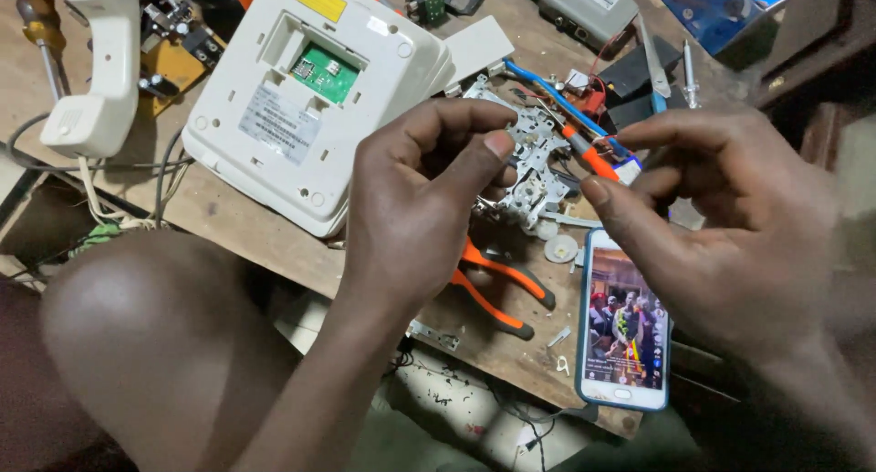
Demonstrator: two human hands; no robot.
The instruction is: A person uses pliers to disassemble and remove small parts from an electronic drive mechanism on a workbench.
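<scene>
My left hand (pixel 420 198) pinches a small silver metal mechanism (pixel 534 162) with gears and cut-outs, thumb on its left edge. My right hand (pixel 730 221) hovers just to its right, fingers curled, thumb tip close to the mechanism; a thin orange-handled tool (pixel 584 153) lies between thumb and fingers, but I cannot tell if the hand grips it. Both hands are held above a wooden workbench (pixel 246 235).
An upturned white desk telephone base (pixel 310 98) with an exposed green circuit board lies at left, its handset (pixel 96 66) beside it. Orange-handled pliers (pixel 502 290) and a lit smartphone (pixel 625 331) lie under the hands. My bare knee (pixel 155 335) is at lower left. Wires, tweezers and boxes crowd the back.
</scene>
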